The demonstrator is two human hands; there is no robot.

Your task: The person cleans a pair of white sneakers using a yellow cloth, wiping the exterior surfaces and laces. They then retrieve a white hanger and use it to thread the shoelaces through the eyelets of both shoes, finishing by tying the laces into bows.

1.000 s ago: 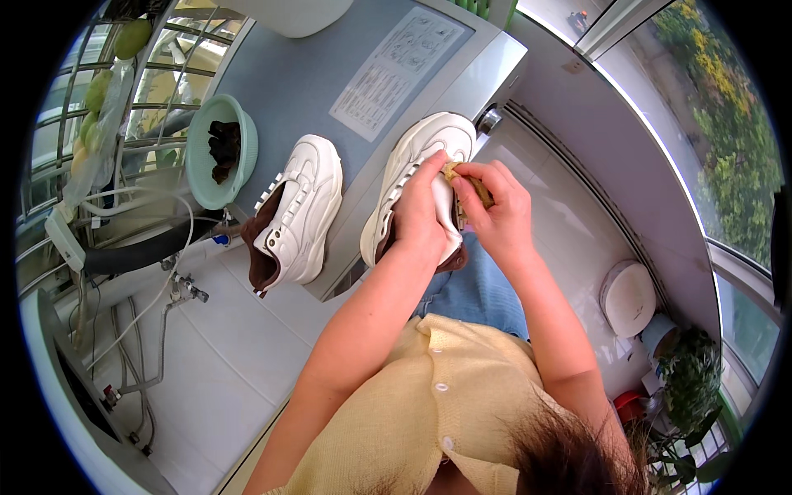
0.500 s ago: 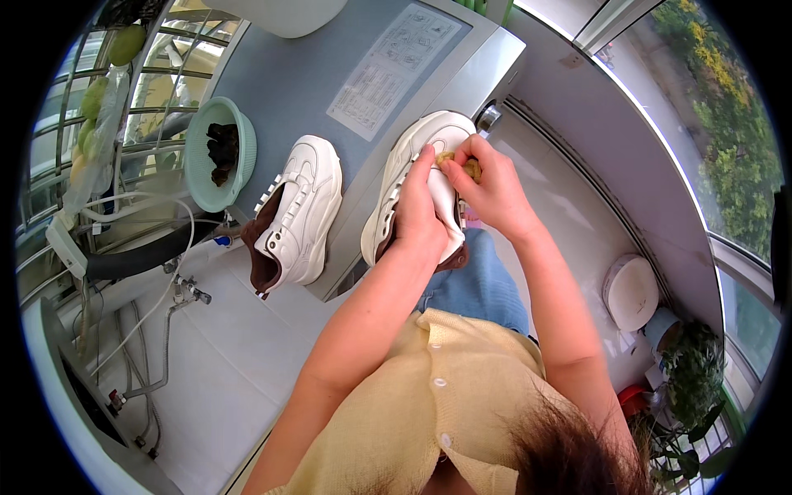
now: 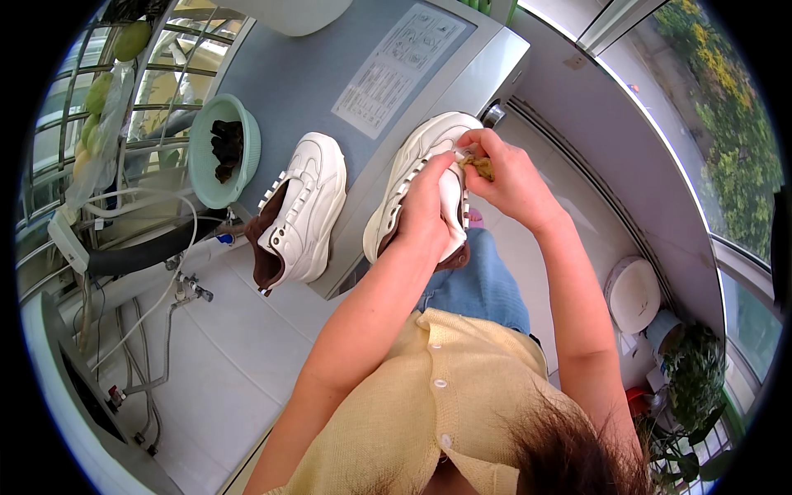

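Observation:
A white sneaker (image 3: 412, 153) without laces stands near the right edge of the grey-topped appliance. My left hand (image 3: 426, 202) grips it at its opening, the thumb along the tongue and the fingers mostly hidden. Over the sneaker's lace area, my right hand (image 3: 511, 177) pinches a crumpled yellowish-tan piece (image 3: 480, 168), whose kind I cannot make out. To the left, the matching white sneaker (image 3: 309, 198) rests untouched, its brown lining showing at the heel.
A pale green basin (image 3: 250, 161) with dark brown shrivelled pieces sits at the appliance's (image 3: 305, 82) left edge. Hoses and a tap (image 3: 194, 290) lie lower left. A windowed wall runs along the right, with a round pale lid-like thing (image 3: 635, 293) and potted plants (image 3: 693, 375) below it.
My right hand has shifted slightly right with the tan piece, away from my left thumb. My left hand keeps its grip on the sneaker.

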